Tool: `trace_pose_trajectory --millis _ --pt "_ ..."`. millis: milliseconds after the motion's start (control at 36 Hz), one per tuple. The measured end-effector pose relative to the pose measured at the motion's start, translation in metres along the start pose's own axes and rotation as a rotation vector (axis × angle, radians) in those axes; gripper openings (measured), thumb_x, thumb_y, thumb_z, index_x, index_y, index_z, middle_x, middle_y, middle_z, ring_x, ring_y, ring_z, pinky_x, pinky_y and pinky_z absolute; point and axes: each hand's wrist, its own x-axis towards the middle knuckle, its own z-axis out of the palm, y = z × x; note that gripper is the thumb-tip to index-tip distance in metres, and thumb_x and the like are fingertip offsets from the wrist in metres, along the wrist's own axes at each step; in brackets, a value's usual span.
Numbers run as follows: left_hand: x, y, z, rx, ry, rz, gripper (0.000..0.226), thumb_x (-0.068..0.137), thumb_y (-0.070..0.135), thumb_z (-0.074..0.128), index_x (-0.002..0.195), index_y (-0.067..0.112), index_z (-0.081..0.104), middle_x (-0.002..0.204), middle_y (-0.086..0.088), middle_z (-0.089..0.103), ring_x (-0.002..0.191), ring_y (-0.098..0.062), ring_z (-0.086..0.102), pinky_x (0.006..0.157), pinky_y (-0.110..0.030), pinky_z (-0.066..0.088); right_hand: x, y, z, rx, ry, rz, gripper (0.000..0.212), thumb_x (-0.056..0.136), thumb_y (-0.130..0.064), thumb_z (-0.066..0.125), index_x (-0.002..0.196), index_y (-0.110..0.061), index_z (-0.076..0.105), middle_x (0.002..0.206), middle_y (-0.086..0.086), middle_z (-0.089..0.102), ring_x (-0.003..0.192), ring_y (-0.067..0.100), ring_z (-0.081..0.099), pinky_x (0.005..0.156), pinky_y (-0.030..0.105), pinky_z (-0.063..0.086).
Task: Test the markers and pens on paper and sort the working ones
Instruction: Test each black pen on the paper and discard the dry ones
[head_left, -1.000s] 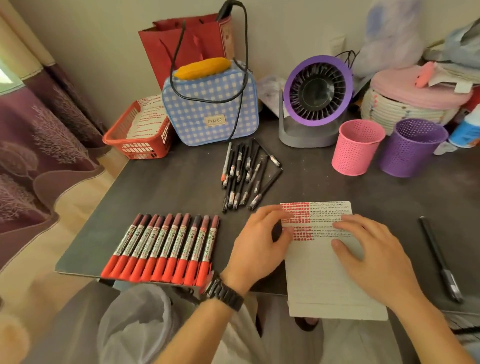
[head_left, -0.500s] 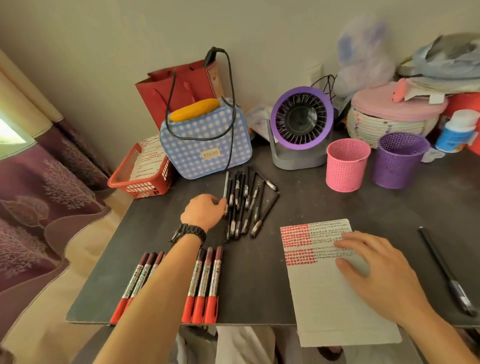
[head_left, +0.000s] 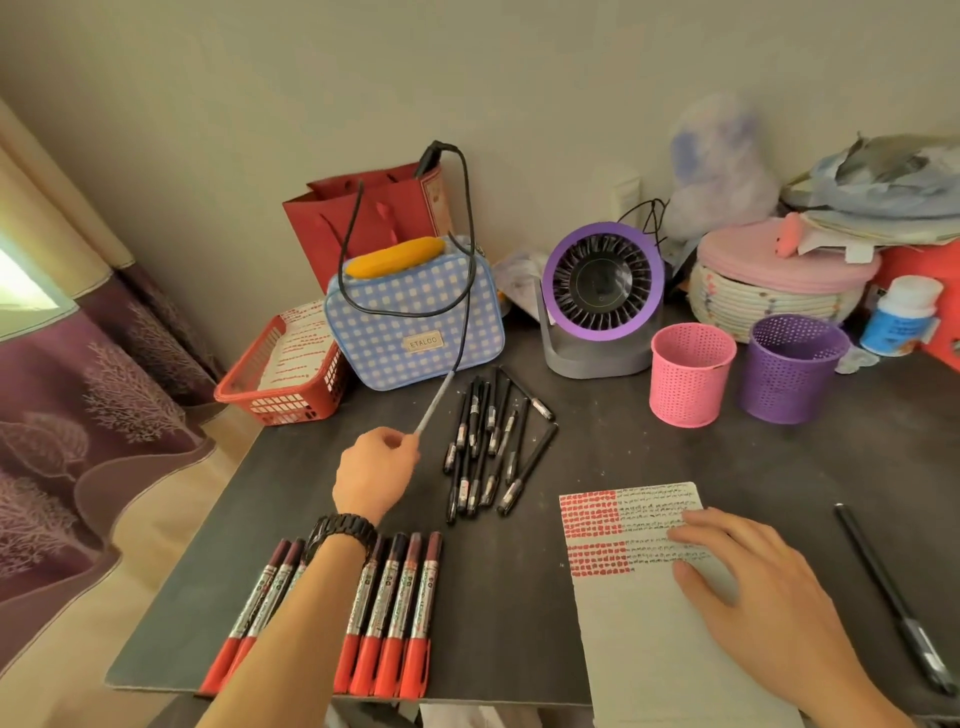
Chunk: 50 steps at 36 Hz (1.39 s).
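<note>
The left hand (head_left: 376, 475) is pinching a thin pale pen (head_left: 436, 402) by its near end, its grip curling tight round it. The pen is pointing toward the back of the table (head_left: 649, 452), just beside the pile of black pens (head_left: 488, 441). It is looking light, stiff and smooth (it might slip), so holding it nearer the middle should be safer. The right hand (head_left: 763, 592) is lying flat and open on the paper (head_left: 639, 639) by the front edge. Red markers (head_left: 395, 613) are lying at the front left corner.
</note>
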Motion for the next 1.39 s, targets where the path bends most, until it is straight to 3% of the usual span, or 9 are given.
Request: trace_pose_trajectory --millis 111,278,444,556,694,750,889,1000,1389 --pt "-0.026 0.001 -0.006 -0.216 0.025 0.105 0.016 0.096 0.036 0.053 0.089 0.033 0.067 0.079 0.019 0.074 0.065 -0.007 0.069 0.060 -0.029 0.050 -0.002 -0.002 0.001 0.019 0.042 -0.008 0.033 0.077 -0.021 0.087 0.104 -0.037 0.075 0.121 -0.026 0.061 0.121 0.002 0.048 0.094 0.034 0.040" --pt "-0.089 0.016 0.009 -0.486 -0.143 0.250 0.026 0.097 0.041 0.049 0.084 0.037 0.072 0.069 0.007 0.067 0.054 -0.009 0.056 0.061 -0.035 0.049 -0.003 -0.001 -0.004 0.084 0.047 -0.022 0.026 0.082 -0.025 0.083 0.104 -0.035 0.076 0.123 -0.029 0.060 0.127 0.005 0.051 0.100 0.027 0.038" --pt "-0.157 0.025 0.044 -0.535 -0.350 0.347 0.041 0.090 0.057 0.043 0.082 0.025 0.067 0.059 0.006 0.054 0.052 -0.010 0.048 0.054 -0.026 0.042 -0.012 -0.012 -0.025 0.388 0.167 0.018 0.032 0.092 -0.058 0.059 0.112 -0.035 0.070 0.114 -0.023 0.069 0.119 0.003 0.056 0.094 0.019 0.043" --pt "-0.187 0.025 0.061 -0.462 -0.486 0.398 0.036 0.097 0.056 0.041 0.084 0.030 0.062 0.066 0.011 0.058 0.054 -0.005 0.049 0.056 -0.024 0.044 -0.027 -0.029 -0.031 0.707 0.088 0.022 0.039 0.085 -0.057 0.061 0.119 -0.040 0.066 0.096 -0.004 0.075 0.086 0.013 0.071 0.079 0.016 0.052" --pt "-0.211 0.029 0.068 -0.383 -0.509 0.435 0.028 0.105 0.034 0.043 0.085 0.031 0.061 0.074 0.018 0.061 0.067 -0.003 0.054 0.069 -0.030 0.046 -0.042 -0.052 -0.024 1.046 0.021 0.148 0.031 0.081 -0.052 0.068 0.096 -0.025 0.075 0.067 0.011 0.067 0.054 0.016 0.058 0.057 0.023 0.052" --pt "-0.217 0.032 0.067 -0.365 -0.526 0.483 0.030 0.104 0.041 0.044 0.083 0.033 0.064 0.082 0.017 0.064 0.079 -0.005 0.059 0.074 -0.027 0.046 -0.048 -0.055 -0.019 1.036 0.002 0.154 0.030 0.084 -0.050 0.069 0.089 -0.021 0.075 0.065 0.011 0.066 0.053 0.016 0.058 0.055 0.022 0.050" --pt "-0.223 0.031 0.065 -0.289 -0.553 0.572 0.048 0.098 0.059 0.048 0.062 0.028 0.045 0.059 0.012 0.045 0.057 -0.009 0.040 0.057 -0.025 0.033 -0.058 -0.055 -0.015 1.014 -0.006 0.164 0.028 0.091 -0.043 0.065 0.083 -0.018 0.075 0.062 0.010 0.064 0.053 0.014 0.058 0.054 0.020 0.049" --pt "-0.229 0.028 0.065 -0.263 -0.541 0.541 0.059 0.098 0.063 0.047 0.060 0.018 0.038 0.052 0.009 0.033 0.053 -0.011 0.032 0.055 -0.032 0.030 -0.059 -0.057 -0.018 1.041 -0.010 0.165 0.033 0.089 -0.046 0.062 0.082 -0.016 0.074 0.061 0.009 0.063 0.055 0.014 0.058 0.055 0.022 0.049" --pt "-0.232 0.035 0.065 -0.397 -0.646 0.368 0.078 0.082 0.080 0.055 0.049 0.016 0.026 0.043 0.009 0.023 0.042 -0.013 0.024 0.047 -0.023 0.023 -0.055 -0.056 -0.021 1.080 0.081 0.103 0.029 0.095 -0.027 0.055 0.076 -0.012 0.071 0.061 0.007 0.058 0.051 0.014 0.051 0.060 0.020 0.047"
